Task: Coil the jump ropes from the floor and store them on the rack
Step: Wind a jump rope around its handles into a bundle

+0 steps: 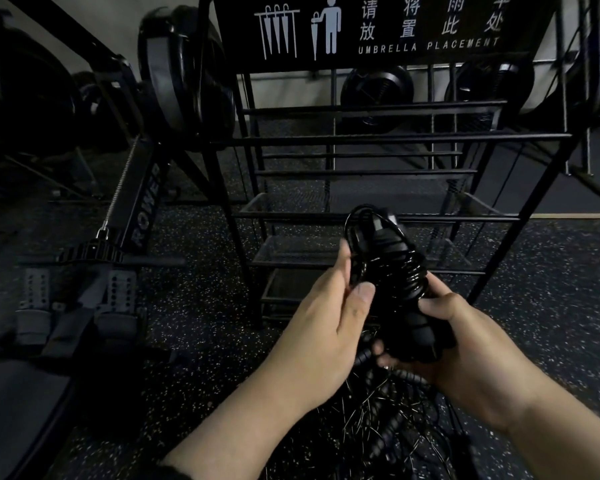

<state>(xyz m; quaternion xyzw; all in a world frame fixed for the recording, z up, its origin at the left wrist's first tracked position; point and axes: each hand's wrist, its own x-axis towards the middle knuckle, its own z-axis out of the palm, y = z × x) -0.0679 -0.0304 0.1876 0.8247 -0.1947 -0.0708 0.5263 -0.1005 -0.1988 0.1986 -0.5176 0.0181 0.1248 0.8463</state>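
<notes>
Coiled jump rope (392,268) held up in front of the black umbrella rack (388,136), w/ cord wound tight round its handles. Right hand (465,344) grips the lower handle end, fingers curled round it. Left hand (329,317) pinches the cord at the bundle's left side. Loose ropes (388,420) lie tangled on the speckled floor (201,306) below the hands. Rowing machine (118,237) stands left of the rack, close beside it.

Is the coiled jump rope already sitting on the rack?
No, the coiled jump rope is held in front of the rack by the left hand and right hand.
</notes>
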